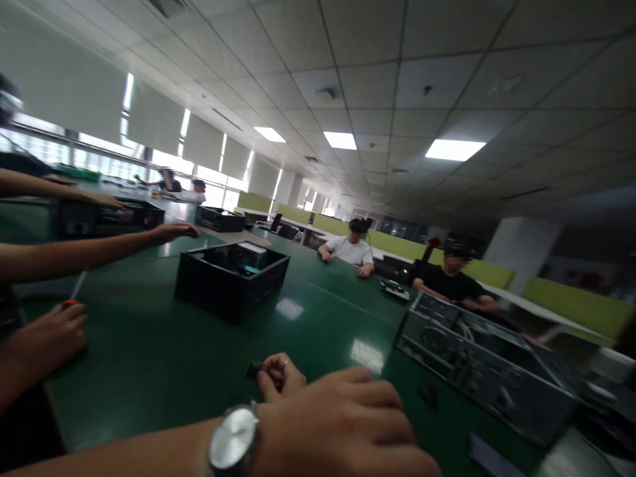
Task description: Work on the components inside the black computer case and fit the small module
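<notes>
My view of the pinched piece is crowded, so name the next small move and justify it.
I'd probably draw the left hand back a little: in this view it overlaps the right hand, hiding its wrist, while that hand's fingers pinch a small dark piece above the green table.

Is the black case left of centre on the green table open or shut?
Open: the black case has no top cover, and parts show inside.

Tabletop [322, 324] is showing dk grn; PC case [209, 288] is looking blk w/ a lt-blue bit [250, 269]; sm part [255, 370] looking dk; watch [233, 438] gleaming silver; ceiling [372, 86] showing grey grid.
</notes>
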`<state>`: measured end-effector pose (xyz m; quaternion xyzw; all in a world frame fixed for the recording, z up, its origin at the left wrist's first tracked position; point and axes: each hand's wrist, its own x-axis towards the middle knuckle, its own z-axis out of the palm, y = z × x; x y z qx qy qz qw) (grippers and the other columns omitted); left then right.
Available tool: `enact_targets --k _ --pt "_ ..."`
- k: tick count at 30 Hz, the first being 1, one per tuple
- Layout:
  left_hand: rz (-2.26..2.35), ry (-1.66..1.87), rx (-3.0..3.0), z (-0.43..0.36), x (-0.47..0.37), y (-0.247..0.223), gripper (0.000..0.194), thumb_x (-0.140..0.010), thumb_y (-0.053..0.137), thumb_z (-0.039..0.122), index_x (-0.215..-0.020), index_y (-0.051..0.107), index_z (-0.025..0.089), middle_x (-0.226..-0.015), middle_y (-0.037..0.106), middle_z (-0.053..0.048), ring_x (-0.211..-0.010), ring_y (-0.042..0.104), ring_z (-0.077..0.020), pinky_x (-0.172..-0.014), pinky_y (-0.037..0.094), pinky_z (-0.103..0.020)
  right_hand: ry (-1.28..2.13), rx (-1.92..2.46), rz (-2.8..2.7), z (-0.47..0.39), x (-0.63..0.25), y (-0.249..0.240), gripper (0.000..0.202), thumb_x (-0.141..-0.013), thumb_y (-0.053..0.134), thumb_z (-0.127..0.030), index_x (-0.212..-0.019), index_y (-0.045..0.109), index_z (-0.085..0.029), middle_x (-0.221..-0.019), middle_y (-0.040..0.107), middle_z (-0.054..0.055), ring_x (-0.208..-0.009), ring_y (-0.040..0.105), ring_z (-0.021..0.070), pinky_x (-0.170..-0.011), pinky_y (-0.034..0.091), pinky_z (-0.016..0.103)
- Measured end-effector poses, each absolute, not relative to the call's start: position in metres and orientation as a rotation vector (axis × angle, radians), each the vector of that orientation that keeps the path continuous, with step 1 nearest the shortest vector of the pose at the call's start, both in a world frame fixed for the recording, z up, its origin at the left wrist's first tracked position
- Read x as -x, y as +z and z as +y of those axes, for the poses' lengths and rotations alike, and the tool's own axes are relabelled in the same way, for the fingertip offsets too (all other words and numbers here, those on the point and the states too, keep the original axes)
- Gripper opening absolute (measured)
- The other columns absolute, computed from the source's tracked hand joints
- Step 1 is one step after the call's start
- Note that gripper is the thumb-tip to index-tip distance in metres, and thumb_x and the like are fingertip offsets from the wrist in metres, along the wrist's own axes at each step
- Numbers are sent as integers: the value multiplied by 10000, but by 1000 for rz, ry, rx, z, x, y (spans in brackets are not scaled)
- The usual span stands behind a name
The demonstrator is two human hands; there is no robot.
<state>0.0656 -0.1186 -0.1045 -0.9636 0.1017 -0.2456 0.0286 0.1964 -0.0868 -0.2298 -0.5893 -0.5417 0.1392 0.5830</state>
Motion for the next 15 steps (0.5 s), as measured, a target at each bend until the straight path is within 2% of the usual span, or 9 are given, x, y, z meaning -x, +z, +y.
enact_targets --k 2,4,7,9,12,15 --pt "285 -1257 3114 -97 -69 -132 304 -963 543 260 -1261 498 223 -1058 631 -78 -1000 568 -239 -885 487 -389 279 1415 -1384 -131 -222 -241 344 -995 508 -424 -857 706 -180 -847 696 22 -703 644 121 -631 567 254" --pt "140 -1551 3266 -84 -75 -166 363 -935 564 226 -1281 455 228 -1088 575 -76 -1003 537 -232 -894 476 -381 257 1444 -1439 -166 -246 -248 347 -953 524 -417 -811 709 -161 -798 662 7 -686 619 122 -623 534 228" --pt "10 -1410 3542 -82 -100 -207 433 -910 631 213 -1299 442 233 -1183 527 -75 -1052 522 -215 -933 468 -358 259 1519 -1382 -198 -281 -256 218 -901 620 -367 -827 697 -177 -723 629 -13 -660 586 138 -608 461 223" --pt "11 -1269 3668 -90 -126 -223 423 -885 651 164 -1265 475 220 -1188 540 -70 -1054 528 -205 -940 464 -343 273 1555 -1310 -207 -300 -264 204 -893 636 -366 -841 705 -181 -704 634 -11 -653 589 147 -608 444 229" --pt "22 -1236 3768 -100 -164 -240 277 -896 614 106 -1148 546 199 -1106 573 -51 -1008 551 -183 -908 463 -311 280 1569 -1262 -213 -320 -272 208 -887 636 -358 -864 726 -172 -739 672 18 -697 630 177 -637 474 250" --pt "-66 -1297 3837 -97 -185 -253 106 -937 615 164 -1038 590 182 -1003 596 -35 -906 565 -164 -807 465 -276 280 1576 -1351 -220 -336 -270 200 -916 617 -328 -887 749 -181 -790 702 37 -743 666 187 -670 517 260"
